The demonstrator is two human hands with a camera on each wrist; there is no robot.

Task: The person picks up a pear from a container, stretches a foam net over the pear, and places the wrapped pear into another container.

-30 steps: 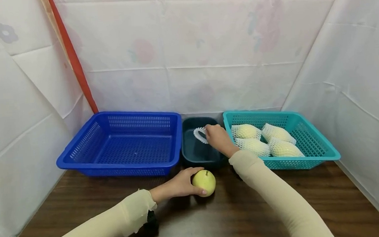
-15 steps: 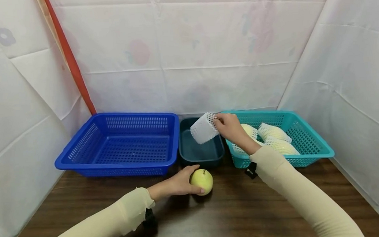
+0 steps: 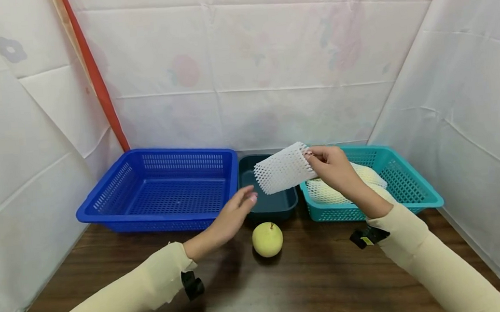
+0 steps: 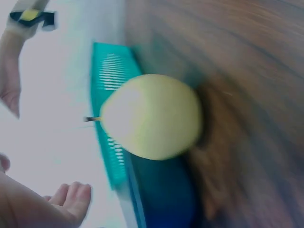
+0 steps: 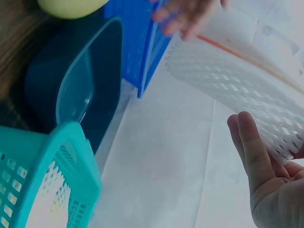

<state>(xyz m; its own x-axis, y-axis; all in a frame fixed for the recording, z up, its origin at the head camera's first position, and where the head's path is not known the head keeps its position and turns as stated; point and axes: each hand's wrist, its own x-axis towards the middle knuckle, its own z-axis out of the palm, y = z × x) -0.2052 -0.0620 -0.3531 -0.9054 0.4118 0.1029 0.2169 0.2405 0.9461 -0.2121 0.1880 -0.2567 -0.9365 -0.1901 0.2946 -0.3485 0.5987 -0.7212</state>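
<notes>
My right hand point(image 3: 333, 167) pinches one end of a white foam fruit net point(image 3: 285, 169), holding it up over the dark green bin point(image 3: 275, 206). The net looks flattened, with nothing inside. Raised off the table, my left hand point(image 3: 230, 218) has its fingers extended toward the net's free end and holds nothing. A yellow-green pear point(image 3: 267, 240), bare and stem up, stands on the table in front of the bin. In the left wrist view the pear point(image 4: 154, 116) is large and close, with the left fingers point(image 4: 78, 202) apart from it.
At the left stands a blue basket point(image 3: 159, 223) with slotted sides. A teal basket point(image 3: 418, 202) on the right holds several net-wrapped fruits point(image 3: 326, 192), partly hidden behind my right hand. White cloth point(image 3: 242, 45) hangs behind and at both sides of the wooden table point(image 3: 311, 287).
My left hand has let go of the pear and risen toward the net. The right hand has lifted the net out of the bin and moved right with it. The pear stays put.
</notes>
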